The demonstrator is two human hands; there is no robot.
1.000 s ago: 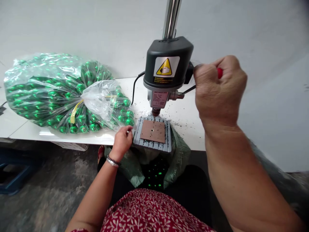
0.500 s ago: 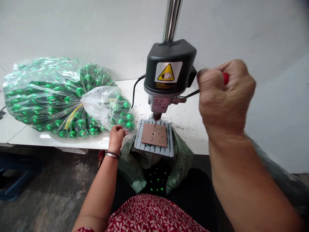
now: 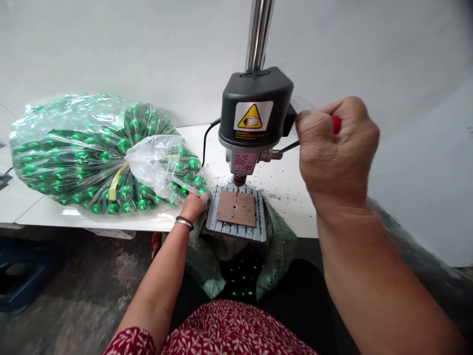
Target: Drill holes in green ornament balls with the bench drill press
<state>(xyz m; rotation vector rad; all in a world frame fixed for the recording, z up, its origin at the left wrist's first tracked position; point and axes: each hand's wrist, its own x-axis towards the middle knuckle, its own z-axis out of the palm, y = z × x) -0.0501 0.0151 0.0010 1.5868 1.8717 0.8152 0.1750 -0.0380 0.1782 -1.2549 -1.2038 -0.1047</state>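
My right hand is wrapped round the feed lever of a small drill press; the lever's red knob shows past my fingers. Below the chuck, a square brown board with a small hole lies on the grooved grey base. The drill bit hangs over the board's far part. My left hand is at the mouth of a clear plastic bag full of shiny green balls. Its fingers reach in among the balls and are mostly hidden.
Dark shavings lie scattered on the white table around the base. A green woven sack hangs open below it, with green balls inside. A black cable runs behind the press. A blue stool stands at lower left.
My left hand has moved right and forward, its fingers going in among the green balls at the bag's mouth. My right hand stays on the lever. The view has shifted slightly.
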